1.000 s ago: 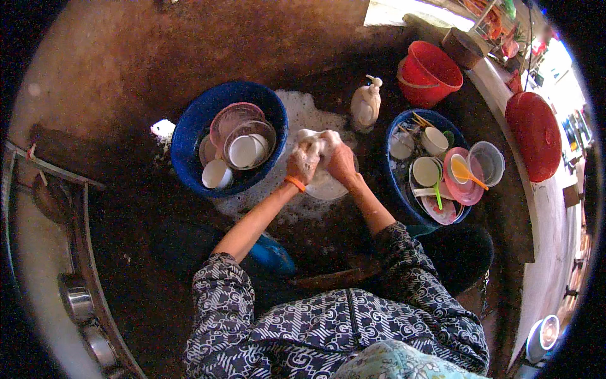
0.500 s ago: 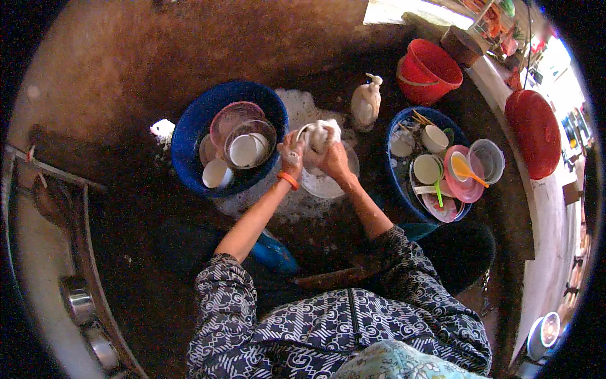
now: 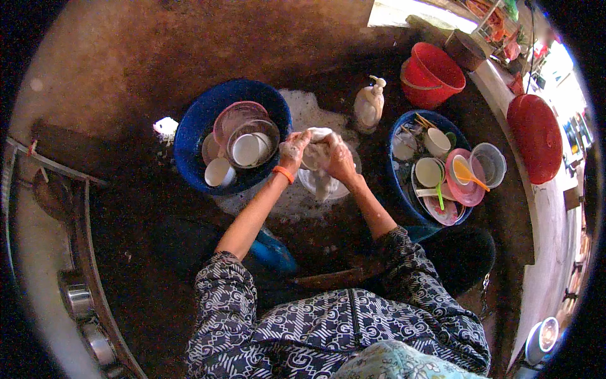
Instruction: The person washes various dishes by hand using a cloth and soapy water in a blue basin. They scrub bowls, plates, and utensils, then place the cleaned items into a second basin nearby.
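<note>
Over a soapy clear basin (image 3: 344,189), both hands are closed around a small bowl (image 3: 314,158), its form partly hidden by fingers and foam. My left hand (image 3: 293,150), with an orange band at the wrist, grips its left side. My right hand (image 3: 341,163) presses a foamy white cloth (image 3: 320,133) against the rim; the cloth is partly covered by fingers. Suds hang below the bowl. On the left, a blue tub (image 3: 189,142) holds white cups, a pink bowl and a clear bowl.
At right, another blue tub (image 3: 396,189) holds cups, plates, chopsticks and orange and green spoons. A pump bottle (image 3: 368,108) stands beyond my right hand. Farther back is a red bucket (image 3: 430,79). A red basin (image 3: 534,139) leans by the ledge. Foam (image 3: 303,107) covers the floor between the tubs.
The bowl has turned between my hands, and the white cloth now lies along its far rim. My right hand has shifted slightly. Suds now hang below the bowl.
</note>
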The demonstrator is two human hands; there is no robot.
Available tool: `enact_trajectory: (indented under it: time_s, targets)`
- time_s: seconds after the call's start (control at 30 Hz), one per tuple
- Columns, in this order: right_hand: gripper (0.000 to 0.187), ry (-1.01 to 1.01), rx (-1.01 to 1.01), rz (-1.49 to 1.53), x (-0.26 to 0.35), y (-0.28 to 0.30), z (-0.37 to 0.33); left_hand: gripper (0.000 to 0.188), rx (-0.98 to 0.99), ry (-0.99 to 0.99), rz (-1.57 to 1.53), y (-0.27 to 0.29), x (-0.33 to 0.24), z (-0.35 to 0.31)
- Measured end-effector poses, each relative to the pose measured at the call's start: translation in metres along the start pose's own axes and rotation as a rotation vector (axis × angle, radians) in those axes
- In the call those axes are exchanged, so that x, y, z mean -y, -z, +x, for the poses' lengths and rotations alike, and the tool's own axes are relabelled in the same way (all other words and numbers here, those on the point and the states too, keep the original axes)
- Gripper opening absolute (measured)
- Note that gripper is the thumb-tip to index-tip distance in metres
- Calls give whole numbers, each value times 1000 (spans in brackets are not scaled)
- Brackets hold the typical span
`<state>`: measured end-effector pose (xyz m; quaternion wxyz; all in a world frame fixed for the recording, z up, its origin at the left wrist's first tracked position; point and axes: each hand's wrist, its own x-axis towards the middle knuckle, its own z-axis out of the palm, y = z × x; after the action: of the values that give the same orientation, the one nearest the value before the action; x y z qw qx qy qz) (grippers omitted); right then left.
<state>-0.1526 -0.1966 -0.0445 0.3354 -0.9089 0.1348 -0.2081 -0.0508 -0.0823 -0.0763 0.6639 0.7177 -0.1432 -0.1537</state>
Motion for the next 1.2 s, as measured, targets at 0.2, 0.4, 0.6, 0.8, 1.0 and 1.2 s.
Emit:
enact_trajectory:
  time_s: [0.2, 0.4, 0.6, 0.8, 1.0, 1.2]
  targets:
    - [52, -189, 404, -36, 18, -6, -2, 51, 24, -147, 222, -5, 2, 12]
    - [47, 82, 298, -245, 1, 28, 3, 50, 96, 12, -36, 25, 20, 29]
    - [51, -333, 143, 960, -7, 32, 18, 61, 449, 448, -560, 19, 42, 3]
    - [61, -468, -28, 977, 14, -17, -2, 38, 380, 83, -526, 1, 48, 5]
    - [50, -68, -217, 619, 57, -45, -37, 42, 495, 299, -850, 12, 65, 13]
    - [51, 23, -225, -39, 62, -14, -6, 41, 772, 100, -456, 15, 83, 23]
